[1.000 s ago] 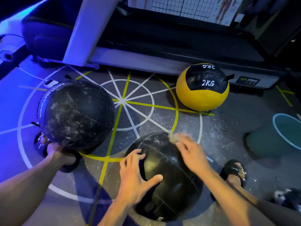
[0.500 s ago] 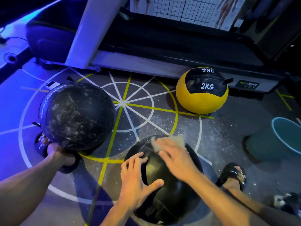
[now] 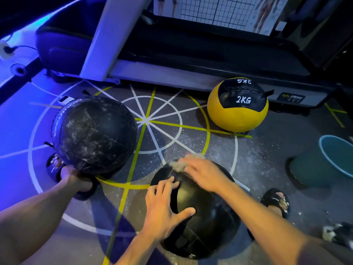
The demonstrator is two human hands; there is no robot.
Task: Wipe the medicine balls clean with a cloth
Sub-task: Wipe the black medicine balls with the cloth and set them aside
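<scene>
Black ball: the near medicine ball (image 3: 200,217) sits on the floor (image 3: 257,159) between the person's feet, directly below the camera; its skin looks mostly dark and clean.
Left hand: the left hand (image 3: 164,205) rests on the ball's near-left face, fingers spread, thumb stretched right; it appears to steady the ball and grips nothing.
Right hand: the right hand (image 3: 205,174) lies on the ball's far top, fingers (image 3: 188,163) flat and close together, pressing the cloth down.
Cloth: the cloth (image 3: 178,165) is a pale, blurred wad under those fingertips, at the ball's far upper-left edge.
Key relation: the unwiped surface probably lies toward the person from the cloth, so the right hand is the nearer one and would draw the stroke back across the top.
Dusty ball: a second black ball (image 3: 93,134) sits to the left, well apart, streaked white and likely not yet cleaned.
Yellow ball: a yellow ball marked 2KG (image 3: 237,106) stands farther off, right of centre.
Basin: a blue basin (image 3: 338,155) is at the right edge.
</scene>
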